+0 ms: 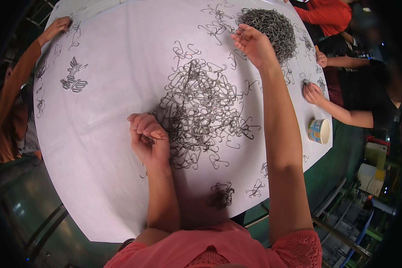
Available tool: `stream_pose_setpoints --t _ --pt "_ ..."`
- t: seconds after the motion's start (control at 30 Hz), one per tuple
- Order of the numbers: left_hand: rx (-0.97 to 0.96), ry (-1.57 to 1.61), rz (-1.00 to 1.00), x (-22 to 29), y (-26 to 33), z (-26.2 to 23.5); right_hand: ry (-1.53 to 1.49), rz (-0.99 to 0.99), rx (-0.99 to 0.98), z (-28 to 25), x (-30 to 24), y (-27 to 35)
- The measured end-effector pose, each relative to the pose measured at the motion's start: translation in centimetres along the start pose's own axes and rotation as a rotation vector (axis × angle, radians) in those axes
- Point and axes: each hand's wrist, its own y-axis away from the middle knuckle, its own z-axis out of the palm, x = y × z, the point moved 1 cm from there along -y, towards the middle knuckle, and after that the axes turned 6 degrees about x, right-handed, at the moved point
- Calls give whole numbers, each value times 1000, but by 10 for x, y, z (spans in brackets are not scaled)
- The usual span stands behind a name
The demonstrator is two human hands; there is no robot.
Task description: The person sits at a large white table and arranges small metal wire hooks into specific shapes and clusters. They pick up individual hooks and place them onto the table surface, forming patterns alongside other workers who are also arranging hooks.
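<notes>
A loose, spread pile of bent grey wire hooks [201,105] covers the middle of the white table. At its left edge my left hand [149,138] is closed, palm up, with fingers curled over; a little dark wire shows in the palm, seemingly hooks, though how many is hidden. My right hand [253,43] reaches to the far right, fingers stretched out and slightly apart, with nothing plainly held. It is beside a dense round heap of wire hooks [272,29]. Scattered hooks [219,27] lie just left of its fingertips.
Small hook clusters [223,195] lie near the front edge. Sorted bundles [74,77] sit at the left. A paper cup [319,130] stands at the right edge. Co-workers' hands [313,94] handle hooks at the right, and another's hand [58,27] at the far left.
</notes>
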Motion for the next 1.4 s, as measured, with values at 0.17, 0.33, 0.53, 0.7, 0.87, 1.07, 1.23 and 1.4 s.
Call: stream_pose_setpoints --t 0.17,0.33,0.53,0.7,0.87,1.07,1.23,1.4 --pt "11 -9 -1 0 0 -1 516 -24 2 13 20 -37" --pt "11 0 -1 2 1 0 1163 -123 103 19 19 -68" --pt "12 6 -1 0 0 -2 1362 -188 73 23 11 -87" --pt "36 37 4 -1 0 1 1519 -153 14 37 16 -98" --pt "10 -2 12 -1 0 1 1633 -146 -76 43 22 -111" --pt "0 -7 17 1 2 2 1558 -173 -103 45 21 -93" --pt "-7 -16 -1 2 2 0 1427 -807 23 33 13 -40" --pt "17 -36 -26 1 2 -3 887 -532 52 -21 -9 14"
